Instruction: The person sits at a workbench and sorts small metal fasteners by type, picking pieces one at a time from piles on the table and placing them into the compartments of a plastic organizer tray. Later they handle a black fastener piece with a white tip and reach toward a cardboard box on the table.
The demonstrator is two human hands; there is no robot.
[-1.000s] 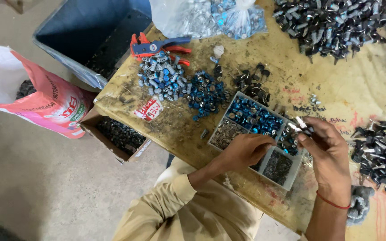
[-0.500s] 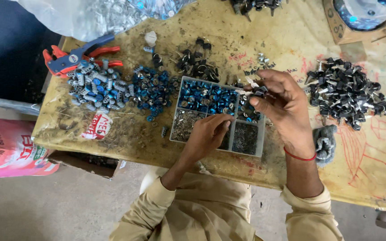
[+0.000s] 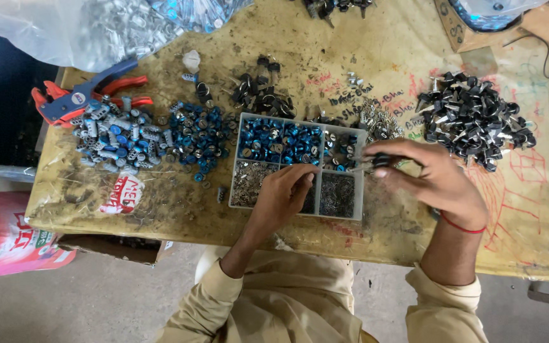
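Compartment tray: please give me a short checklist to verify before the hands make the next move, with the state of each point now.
1. Compartment tray lies flat on the table: ok.
2. Left hand is over the tray's lower compartments: ok.
3. Left fingertips have a part in their grip: cannot tell.
4. Right hand pinches a small dark part: ok.
5. Blue parts remain in the tray's upper compartment: ok.
6. Red and blue pliers lie apart from both hands: ok.

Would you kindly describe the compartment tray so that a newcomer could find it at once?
On the worn yellowish table, look at the middle near the front edge, between the left hand and right hand. The tray is a pale rectangular box with dividers, the only container among loose heaps.
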